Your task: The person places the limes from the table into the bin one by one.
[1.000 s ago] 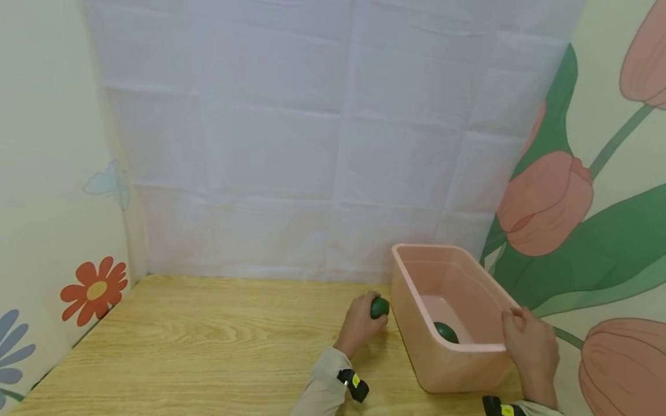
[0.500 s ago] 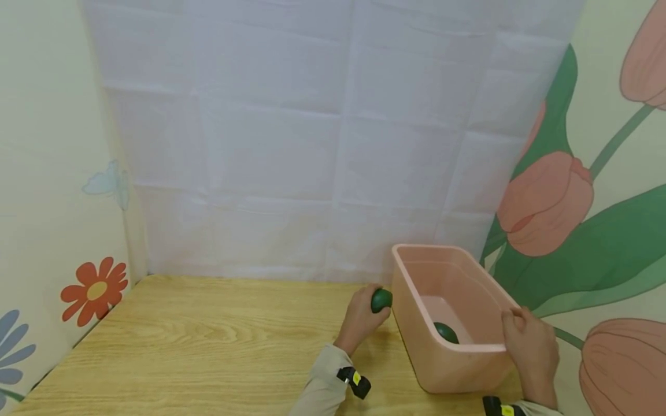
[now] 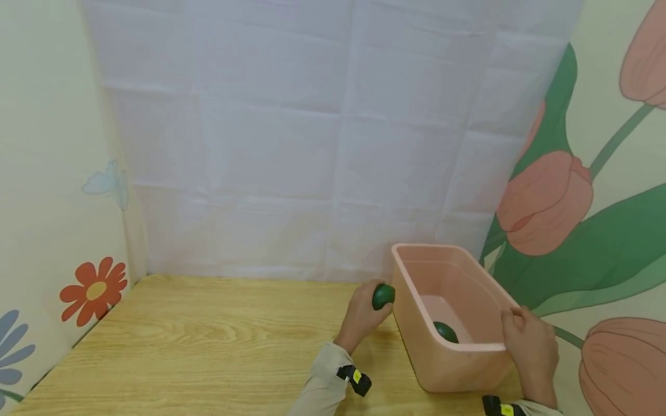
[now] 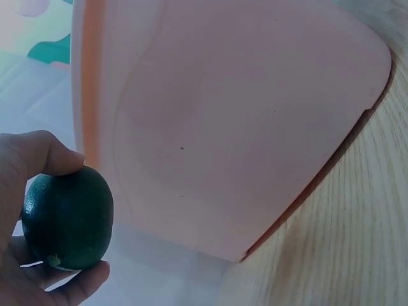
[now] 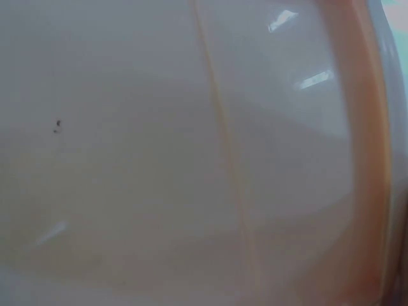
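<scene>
My left hand (image 3: 362, 313) grips a glossy dark green oval fruit (image 3: 383, 296), holding it above the table just left of the pink plastic bin (image 3: 470, 367). In the left wrist view, the thumb lies over the upper side of the fruit (image 4: 69, 220) and the fingers pass beneath it; a small pale stem spot shows at its lower end. A second dark green fruit (image 3: 446, 332) lies inside the bin, partly hidden by the near rim. My right hand (image 3: 531, 349) holds the rim at the bin's near right corner. Only the bin's wall (image 5: 140, 159) fills the right wrist view.
The wood-grain table (image 3: 208, 346) extends left of the bin. A white creased sheet (image 3: 270, 150) hangs behind the table. Walls with printed flowers stand at both sides; the right one (image 3: 624, 271) is close to the bin and my right hand.
My left hand has risen a little and shifted slightly right with the green fruit, towards the bin's left rim. The right hand, the bin and the fruit inside it have stayed put.
</scene>
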Available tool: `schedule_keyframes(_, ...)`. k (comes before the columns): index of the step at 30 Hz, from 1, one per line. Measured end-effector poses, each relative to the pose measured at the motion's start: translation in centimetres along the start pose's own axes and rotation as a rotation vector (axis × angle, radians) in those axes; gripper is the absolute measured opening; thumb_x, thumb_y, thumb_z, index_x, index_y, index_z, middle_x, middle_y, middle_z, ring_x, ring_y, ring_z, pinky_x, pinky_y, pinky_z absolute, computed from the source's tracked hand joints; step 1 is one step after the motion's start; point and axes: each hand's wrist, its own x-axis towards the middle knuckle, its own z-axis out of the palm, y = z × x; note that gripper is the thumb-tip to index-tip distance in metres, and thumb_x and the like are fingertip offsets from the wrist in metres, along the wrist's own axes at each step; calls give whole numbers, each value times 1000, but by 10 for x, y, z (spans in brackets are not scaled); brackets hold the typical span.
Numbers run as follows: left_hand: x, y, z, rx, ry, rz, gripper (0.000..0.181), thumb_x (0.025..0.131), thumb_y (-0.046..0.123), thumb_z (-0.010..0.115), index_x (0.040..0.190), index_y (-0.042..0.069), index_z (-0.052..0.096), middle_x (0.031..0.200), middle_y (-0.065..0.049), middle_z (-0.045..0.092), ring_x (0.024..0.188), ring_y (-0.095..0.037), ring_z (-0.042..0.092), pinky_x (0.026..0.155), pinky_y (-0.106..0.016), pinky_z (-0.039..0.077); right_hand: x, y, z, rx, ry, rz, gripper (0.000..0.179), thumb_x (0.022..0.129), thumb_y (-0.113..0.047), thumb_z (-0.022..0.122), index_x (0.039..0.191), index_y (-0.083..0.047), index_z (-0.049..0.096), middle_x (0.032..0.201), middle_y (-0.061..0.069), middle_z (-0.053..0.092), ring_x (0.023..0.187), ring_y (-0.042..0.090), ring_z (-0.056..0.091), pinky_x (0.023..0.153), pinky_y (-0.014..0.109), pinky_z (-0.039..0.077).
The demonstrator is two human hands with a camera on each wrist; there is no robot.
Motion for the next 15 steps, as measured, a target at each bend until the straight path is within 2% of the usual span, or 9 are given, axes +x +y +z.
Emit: schedule_keyframes(15, 0, 7, -5, -34, 21, 57, 44, 91, 20, 71, 132, 11, 60, 118, -8, 64, 94, -18, 57, 73, -30, 50, 1, 0, 0, -7, -3, 0, 53, 101, -39, 40, 130, 0, 60, 131, 37, 53, 108, 58, 53, 83, 68, 45)
